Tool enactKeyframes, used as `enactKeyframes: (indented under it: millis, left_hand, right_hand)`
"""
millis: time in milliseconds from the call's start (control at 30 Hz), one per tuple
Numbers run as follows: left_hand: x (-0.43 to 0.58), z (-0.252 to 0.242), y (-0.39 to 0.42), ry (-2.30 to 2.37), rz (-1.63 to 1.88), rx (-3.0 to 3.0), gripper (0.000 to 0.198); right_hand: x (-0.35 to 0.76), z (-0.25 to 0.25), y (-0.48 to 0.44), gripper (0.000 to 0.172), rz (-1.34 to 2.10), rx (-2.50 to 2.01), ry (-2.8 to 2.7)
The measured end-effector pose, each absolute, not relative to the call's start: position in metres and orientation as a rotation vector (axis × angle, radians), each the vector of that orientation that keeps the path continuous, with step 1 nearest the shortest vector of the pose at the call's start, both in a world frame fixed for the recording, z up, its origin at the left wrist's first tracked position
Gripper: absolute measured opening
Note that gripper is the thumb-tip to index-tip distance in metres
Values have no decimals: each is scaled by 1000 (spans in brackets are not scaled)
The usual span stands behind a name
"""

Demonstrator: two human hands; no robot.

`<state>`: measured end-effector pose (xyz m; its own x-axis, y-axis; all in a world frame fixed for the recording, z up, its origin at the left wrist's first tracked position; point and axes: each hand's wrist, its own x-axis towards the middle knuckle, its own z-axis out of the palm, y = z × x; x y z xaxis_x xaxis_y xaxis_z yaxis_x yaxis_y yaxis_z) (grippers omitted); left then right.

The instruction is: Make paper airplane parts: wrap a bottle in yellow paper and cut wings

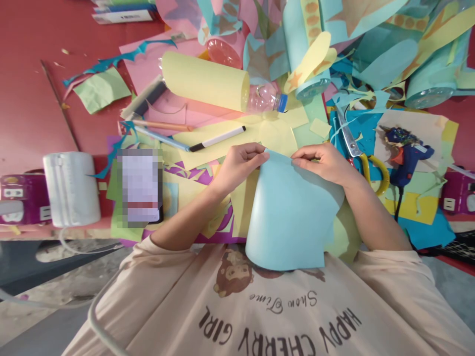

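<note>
A light blue sheet of paper (pixel 293 212) bends in a curve in front of my chest, its lower edge over my shirt. My left hand (pixel 243 163) pinches its top left corner between thumb and fingers. Along the same top edge, a little to the right, my right hand (pixel 319 160) also grips the paper with thumb and fingertips. Just beyond my hands lie a white marker (pixel 218 138) and a plastic bottle (pixel 263 97) wrapped in a yellow paper tube (pixel 206 81). Scissors with yellow handles (pixel 374 173) rest to the right of my right hand.
At the right lies a blue glue gun (pixel 408 160) with a cable. A phone (pixel 141 185) and a white zipped case (pixel 72 188) are at the left. Paper-wrapped bottles (pixel 311 86) and cut paper scraps cover the far side. A white cable (pixel 98 311) runs down at the lower left.
</note>
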<state>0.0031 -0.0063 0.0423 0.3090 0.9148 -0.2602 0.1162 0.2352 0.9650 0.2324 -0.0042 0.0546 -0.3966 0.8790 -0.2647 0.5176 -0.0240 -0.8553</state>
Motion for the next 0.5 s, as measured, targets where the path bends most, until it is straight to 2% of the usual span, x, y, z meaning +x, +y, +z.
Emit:
enactKeyframes:
  millis: [500]
  left_hand:
    - [3,43,-8,1201,909,1279,18]
  right_hand:
    - [234,56,-2,31,1444,-1511,-1920]
